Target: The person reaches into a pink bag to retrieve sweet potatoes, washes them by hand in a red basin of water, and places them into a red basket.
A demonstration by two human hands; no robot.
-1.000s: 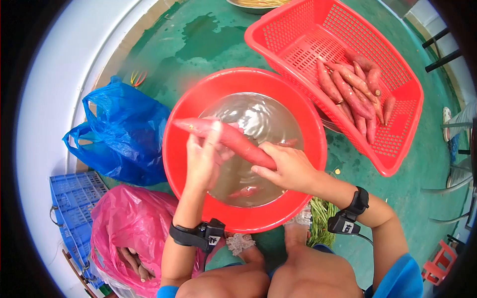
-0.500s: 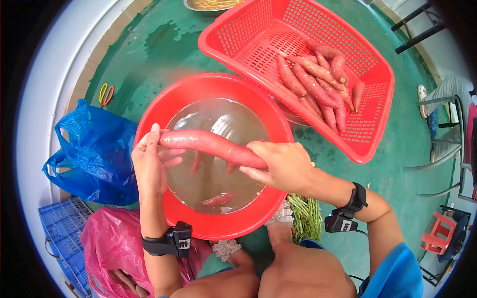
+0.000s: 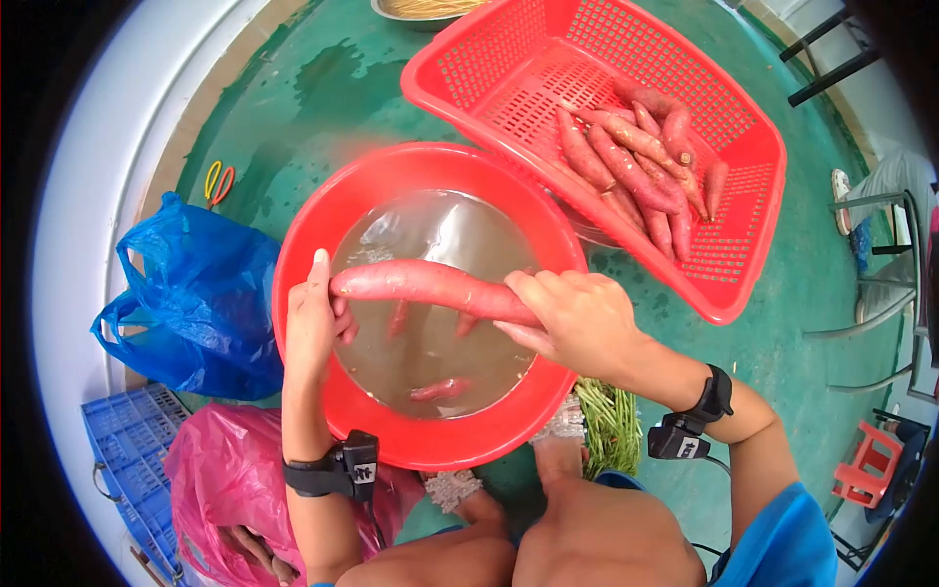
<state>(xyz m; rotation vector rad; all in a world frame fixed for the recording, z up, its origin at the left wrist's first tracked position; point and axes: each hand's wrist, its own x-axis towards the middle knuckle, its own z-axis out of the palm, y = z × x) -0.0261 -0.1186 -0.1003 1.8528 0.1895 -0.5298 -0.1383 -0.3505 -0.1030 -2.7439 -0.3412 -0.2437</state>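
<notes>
A long pink sweet potato [image 3: 430, 284] is held level above a round red basin [image 3: 460, 445] of cloudy water. My left hand [image 3: 315, 318] grips its left end, thumb pointing up and fingers curled. Around the right end my right hand [image 3: 577, 318] is wrapped. Several more sweet potatoes [image 3: 440, 389] lie in the water, partly hidden by its murk. Behind the basin on the right, a red perforated basket [image 3: 489, 68] holds a pile of sweet potatoes [image 3: 636, 171].
Left of the basin are a blue plastic bag [image 3: 201, 303], scissors [image 3: 219, 184], a blue crate [image 3: 132, 460] and a pink bag [image 3: 235, 470]. Green stems [image 3: 608, 426] lie beside my foot. A metal bowl [image 3: 425, 10] stands at the top; a seated person's leg [image 3: 880, 191] shows at right.
The fingers of my left hand have curled in around the sweet potato's end. The whole view has shifted, so the scene sits slightly further right.
</notes>
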